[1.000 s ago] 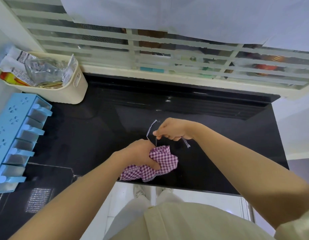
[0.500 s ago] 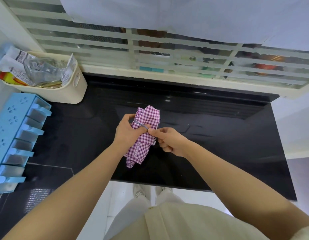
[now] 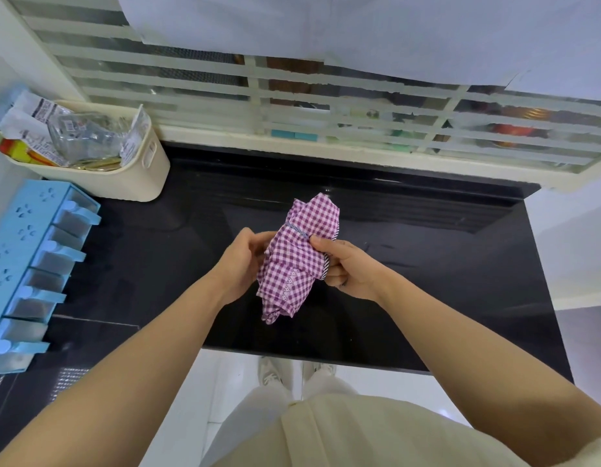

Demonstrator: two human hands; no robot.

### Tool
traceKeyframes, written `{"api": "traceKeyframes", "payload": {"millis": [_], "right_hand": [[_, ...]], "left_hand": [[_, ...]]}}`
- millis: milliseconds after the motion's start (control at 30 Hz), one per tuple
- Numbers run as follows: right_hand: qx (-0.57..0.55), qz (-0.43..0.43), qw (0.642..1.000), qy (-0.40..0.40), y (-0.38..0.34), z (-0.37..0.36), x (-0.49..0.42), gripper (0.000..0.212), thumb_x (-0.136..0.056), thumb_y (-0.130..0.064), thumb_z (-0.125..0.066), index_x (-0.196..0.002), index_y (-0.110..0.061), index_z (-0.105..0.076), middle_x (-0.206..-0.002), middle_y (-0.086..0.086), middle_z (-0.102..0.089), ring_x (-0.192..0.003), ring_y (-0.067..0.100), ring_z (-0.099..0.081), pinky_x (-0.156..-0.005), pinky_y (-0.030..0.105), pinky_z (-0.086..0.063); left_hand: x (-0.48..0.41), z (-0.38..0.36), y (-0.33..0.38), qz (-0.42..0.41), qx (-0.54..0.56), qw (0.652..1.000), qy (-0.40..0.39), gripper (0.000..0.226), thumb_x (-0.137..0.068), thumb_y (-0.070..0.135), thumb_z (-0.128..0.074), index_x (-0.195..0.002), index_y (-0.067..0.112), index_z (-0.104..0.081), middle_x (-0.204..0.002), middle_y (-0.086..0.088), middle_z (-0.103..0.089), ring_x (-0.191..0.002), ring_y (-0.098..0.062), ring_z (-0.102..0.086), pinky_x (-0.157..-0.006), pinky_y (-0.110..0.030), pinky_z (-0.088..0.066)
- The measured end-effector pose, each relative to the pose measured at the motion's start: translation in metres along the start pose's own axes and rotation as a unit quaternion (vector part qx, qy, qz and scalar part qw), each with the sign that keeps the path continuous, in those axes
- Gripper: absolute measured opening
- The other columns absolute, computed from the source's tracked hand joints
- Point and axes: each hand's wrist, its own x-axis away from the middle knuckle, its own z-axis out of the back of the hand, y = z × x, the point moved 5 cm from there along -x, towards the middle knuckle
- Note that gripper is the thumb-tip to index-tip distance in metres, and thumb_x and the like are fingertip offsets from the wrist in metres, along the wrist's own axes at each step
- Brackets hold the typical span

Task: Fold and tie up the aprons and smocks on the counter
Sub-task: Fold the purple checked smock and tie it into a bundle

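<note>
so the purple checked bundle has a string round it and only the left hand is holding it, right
Not quite: both hands hold it. In the head view the left hand grips the purple checked bundle on one side, and the right hand pinches it on the other. The string does go round it.

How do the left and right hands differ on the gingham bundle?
Left hand grips the gingham bundle from the left, back of hand to camera; right hand grips from the right, curled fingers showing. Right thumb presses by the striped tie; left fingertips are hidden by cloth. Both hold it over the black counter.
</note>
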Motion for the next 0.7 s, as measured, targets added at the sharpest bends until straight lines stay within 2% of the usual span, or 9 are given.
{"api": "traceKeyframes", "payload": {"millis": [67,133,200,267,367,433,533,600,700], "right_hand": [[-0.016,-0.004,1.000,-0.011,0.000,0.001,0.003,0.022,-0.082,-0.035,-0.065,-0.074,-0.019,-0.053,-0.056,-0.008,-0.038,-0.046,0.005,-0.023,-0.047,0.018,-0.017],[-0.004,-0.007,1.000,-0.017,-0.001,0.001,0.004,0.020,-0.082,-0.034,-0.064,-0.075,-0.019,-0.054,-0.057,-0.008,-0.039,-0.047,0.005,-0.023,-0.048,0.018,-0.016],[-0.002,-0.001,1.000,-0.014,-0.002,0.002,0.005,0.020,-0.084,-0.034,-0.064,-0.073,-0.019,-0.055,-0.058,-0.008,-0.039,-0.047,0.005,-0.023,-0.048,0.019,-0.016],[-0.037,0.008,0.999,0.005,-0.002,0.005,0.006,0.024,-0.083,-0.036,-0.064,-0.069,-0.020,-0.052,-0.055,-0.008,-0.036,-0.046,0.005,-0.023,-0.047,0.018,-0.017],[-0.154,0.009,0.988,0.027,-0.002,0.003,0.006,0.033,-0.081,-0.037,-0.064,-0.060,-0.021,-0.045,-0.050,-0.009,-0.032,-0.042,0.005,-0.022,-0.045,0.018,-0.017],[-0.215,0.022,0.976,0.018,-0.006,-0.006,0.004,0.037,-0.085,-0.037,-0.062,-0.055,-0.021,-0.048,-0.049,-0.009,-0.031,-0.041,0.004,-0.023,-0.043,0.017,-0.017],[-0.266,0.059,0.961,0.045,-0.014,-0.014,-0.005,0.036,-0.094,-0.036,-0.056,-0.062,-0.021,-0.055,-0.051,-0.010,-0.032,-0.041,0.004,-0.024,-0.041,0.016,-0.017],[-0.254,0.089,0.958,0.098,-0.017,-0.008,-0.010,0.027,-0.097,-0.033,-0.056,-0.073,-0.020,-0.054,-0.051,-0.010,-0.035,-0.041,0.004,-0.025,-0.039,0.016,-0.019],[-0.172,0.111,0.966,0.159,-0.015,0.011,-0.012,0.014,-0.097,-0.029,-0.057,-0.090,-0.018,-0.053,-0.055,-0.009,-0.040,-0.043,0.003,-0.028,-0.037,0.016,-0.025]], "left_hand": [[0.003,-0.004,0.001,0.016,-0.089,0.996,0.019,0.033,-0.103,0.036,-0.029,-0.124,0.024,-0.052,-0.123,0.002,-0.058,-0.115,-0.016,-0.055,-0.102,-0.035,-0.040],[-0.002,0.000,0.000,0.027,-0.147,0.987,0.051,0.034,-0.101,0.041,-0.039,-0.129,0.023,-0.045,-0.129,0.002,-0.050,-0.116,-0.015,-0.050,-0.099,-0.032,-0.038],[0.000,0.003,0.004,-0.028,-0.193,0.980,0.031,0.033,-0.102,0.039,-0.039,-0.123,0.019,-0.055,-0.124,-0.003,-0.055,-0.111,-0.018,-0.054,-0.099,-0.033,-0.041],[0.002,0.011,0.005,-0.061,-0.226,0.972,0.018,0.032,-0.103,0.034,-0.040,-0.107,0.012,-0.062,-0.106,-0.010,-0.063,-0.099,-0.026,-0.059,-0.095,-0.038,-0.045],[0.001,0.009,-0.003,-0.041,-0.262,0.964,0.037,0.016,-0.100,0.008,-0.047,-0.095,0.008,-0.062,-0.085,-0.003,-0.064,-0.076,-0.010,-0.063,-0.069,-0.017,-0.051],[-0.002,0.004,-0.011,-0.028,-0.335,0.938,0.085,0.021,-0.097,0.006,-0.051,-0.078,0.013,-0.058,-0.074,0.001,-0.057,-0.060,-0.005,-0.054,-0.054,-0.015,-0.044],[0.005,-0.017,-0.014,-0.156,-0.373,0.912,0.063,0.024,-0.101,0.022,-0.048,-0.082,0.019,-0.062,-0.075,0.009,-0.058,-0.066,0.000,-0.054,-0.062,-0.012,-0.041],[0.012,-0.029,-0.014,-0.210,-0.397,0.892,0.048,0.023,-0.100,0.026,-0.049,-0.085,0.021,-0.064,-0.069,0.006,-0.059,-0.063,-0.007,-0.056,-0.059,-0.017,-0.041],[0.019,-0.030,0.002,-0.312,-0.476,0.818,0.088,0.020,-0.096,0.028,-0.053,-0.083,0.019,-0.065,-0.060,0.005,-0.058,-0.052,-0.013,-0.054,-0.052,-0.022,-0.041]]}}
